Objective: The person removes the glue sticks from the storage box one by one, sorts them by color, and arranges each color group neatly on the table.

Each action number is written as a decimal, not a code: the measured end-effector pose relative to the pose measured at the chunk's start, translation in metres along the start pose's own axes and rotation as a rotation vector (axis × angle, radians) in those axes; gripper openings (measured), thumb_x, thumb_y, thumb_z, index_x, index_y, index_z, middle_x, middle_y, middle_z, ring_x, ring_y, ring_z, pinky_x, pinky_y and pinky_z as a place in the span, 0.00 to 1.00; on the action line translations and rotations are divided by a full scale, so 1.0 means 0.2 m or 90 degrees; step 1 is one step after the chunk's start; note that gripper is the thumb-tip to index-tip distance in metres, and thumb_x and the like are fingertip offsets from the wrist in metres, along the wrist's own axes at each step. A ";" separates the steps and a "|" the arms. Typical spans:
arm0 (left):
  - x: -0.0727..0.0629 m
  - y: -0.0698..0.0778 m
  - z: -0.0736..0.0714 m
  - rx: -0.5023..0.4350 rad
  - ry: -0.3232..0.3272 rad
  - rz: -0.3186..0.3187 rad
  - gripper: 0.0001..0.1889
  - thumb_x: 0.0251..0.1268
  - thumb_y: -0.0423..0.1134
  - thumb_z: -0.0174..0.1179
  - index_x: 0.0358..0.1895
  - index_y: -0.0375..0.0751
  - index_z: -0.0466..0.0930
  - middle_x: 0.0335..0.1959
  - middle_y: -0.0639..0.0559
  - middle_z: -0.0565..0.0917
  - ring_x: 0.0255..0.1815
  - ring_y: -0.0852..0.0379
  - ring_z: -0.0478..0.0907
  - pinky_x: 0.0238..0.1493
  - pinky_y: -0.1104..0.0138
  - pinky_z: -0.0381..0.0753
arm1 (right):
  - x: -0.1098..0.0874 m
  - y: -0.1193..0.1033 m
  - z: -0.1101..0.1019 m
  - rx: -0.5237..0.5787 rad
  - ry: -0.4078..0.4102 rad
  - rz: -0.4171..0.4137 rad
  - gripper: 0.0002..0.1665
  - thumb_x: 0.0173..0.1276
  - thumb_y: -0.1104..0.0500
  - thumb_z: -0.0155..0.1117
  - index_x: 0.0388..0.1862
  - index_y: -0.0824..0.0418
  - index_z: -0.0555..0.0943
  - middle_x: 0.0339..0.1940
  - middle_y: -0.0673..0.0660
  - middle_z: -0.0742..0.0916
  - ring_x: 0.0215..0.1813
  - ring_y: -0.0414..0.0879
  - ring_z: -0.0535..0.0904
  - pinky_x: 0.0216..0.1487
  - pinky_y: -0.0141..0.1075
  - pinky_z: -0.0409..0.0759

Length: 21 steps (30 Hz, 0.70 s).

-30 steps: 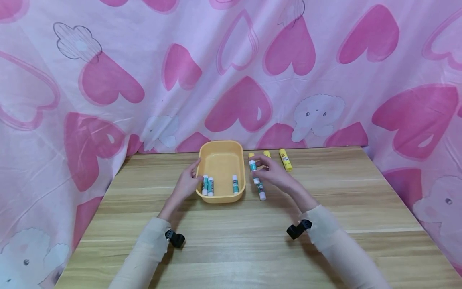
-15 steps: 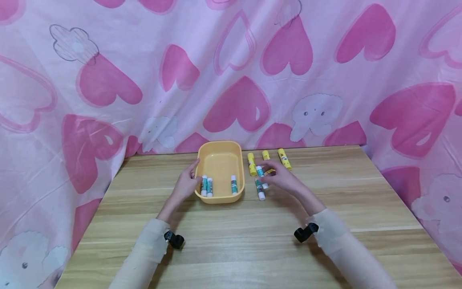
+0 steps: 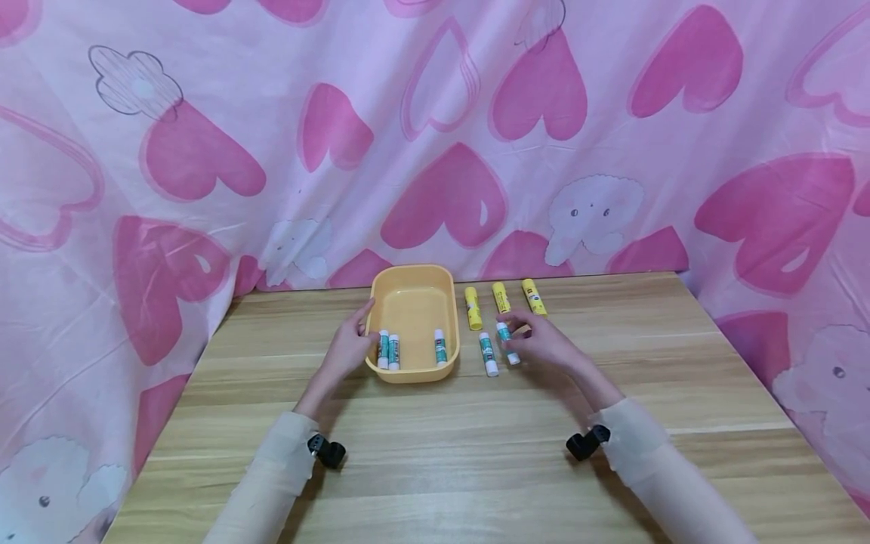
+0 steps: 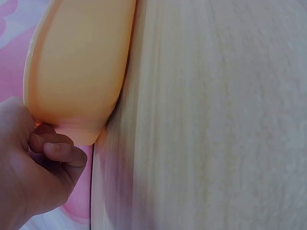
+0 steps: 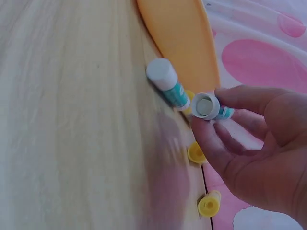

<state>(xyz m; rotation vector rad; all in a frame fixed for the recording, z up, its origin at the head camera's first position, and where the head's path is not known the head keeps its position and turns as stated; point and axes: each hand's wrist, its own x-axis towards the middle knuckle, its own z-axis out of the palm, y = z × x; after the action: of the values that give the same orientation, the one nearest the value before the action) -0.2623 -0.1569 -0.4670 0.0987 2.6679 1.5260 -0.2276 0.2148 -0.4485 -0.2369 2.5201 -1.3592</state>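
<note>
My left hand [image 3: 349, 349] grips the left rim of a yellow-orange plastic tray [image 3: 414, 375], thumb over the edge; its curled fingers also show in the left wrist view. Inside the tray lie three white-and-teal glue sticks, two side by side at the left [image 3: 394, 353] and one [image 3: 440, 347] at the right. My right hand [image 3: 544, 341] pinches another white-and-teal glue stick [image 5: 205, 106] between thumb and fingers, low over the table. A matching glue stick [image 3: 488, 355] lies just left of it. Part of the held stick is behind the fingers.
Three yellow glue sticks lie in a row behind my right hand: left [image 3: 473, 308], middle [image 3: 501, 296] and right [image 3: 534, 297]. A pink heart-print cloth [image 3: 445, 195] hangs along the back edge of the wooden table [image 3: 435, 461].
My right hand has moved right and toward me with the glue stick, from beside the tray to the right of the stick on the table. The left hand stays on the tray rim.
</note>
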 end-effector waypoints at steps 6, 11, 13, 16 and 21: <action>0.00 0.00 0.00 0.001 0.004 0.002 0.40 0.61 0.33 0.60 0.78 0.54 0.58 0.20 0.56 0.63 0.19 0.60 0.62 0.18 0.72 0.65 | -0.01 0.05 0.01 -0.026 -0.007 0.004 0.29 0.68 0.61 0.65 0.68 0.59 0.72 0.53 0.62 0.79 0.51 0.54 0.78 0.41 0.39 0.83; 0.00 0.00 0.00 0.003 0.001 -0.003 0.40 0.62 0.33 0.59 0.78 0.55 0.57 0.20 0.56 0.63 0.19 0.60 0.63 0.19 0.72 0.67 | -0.01 0.08 0.01 -0.037 -0.006 0.017 0.29 0.67 0.62 0.65 0.67 0.60 0.73 0.51 0.62 0.80 0.49 0.53 0.75 0.41 0.37 0.81; 0.00 0.00 0.00 0.006 0.001 -0.004 0.40 0.62 0.33 0.59 0.78 0.55 0.57 0.20 0.56 0.63 0.19 0.59 0.63 0.19 0.72 0.67 | -0.01 0.08 0.00 -0.039 -0.006 0.020 0.29 0.67 0.62 0.65 0.67 0.61 0.73 0.51 0.63 0.79 0.48 0.53 0.75 0.41 0.37 0.80; 0.01 -0.01 0.00 0.010 0.002 -0.002 0.40 0.62 0.33 0.60 0.78 0.54 0.57 0.20 0.56 0.63 0.19 0.59 0.63 0.19 0.72 0.66 | -0.02 0.09 0.00 -0.044 -0.005 0.023 0.28 0.67 0.62 0.65 0.66 0.61 0.73 0.51 0.63 0.79 0.49 0.53 0.75 0.41 0.37 0.80; 0.01 0.00 0.00 0.015 0.005 0.004 0.40 0.61 0.33 0.60 0.78 0.54 0.58 0.20 0.56 0.63 0.20 0.58 0.62 0.19 0.72 0.65 | -0.02 0.10 -0.01 -0.063 0.004 0.019 0.28 0.67 0.60 0.65 0.66 0.63 0.74 0.52 0.63 0.80 0.49 0.52 0.75 0.42 0.36 0.79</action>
<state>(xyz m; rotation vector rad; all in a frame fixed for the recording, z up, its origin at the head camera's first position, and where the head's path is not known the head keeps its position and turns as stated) -0.2634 -0.1568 -0.4676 0.1032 2.6940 1.5007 -0.2253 0.2278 -0.4636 -0.2142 2.5878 -1.2280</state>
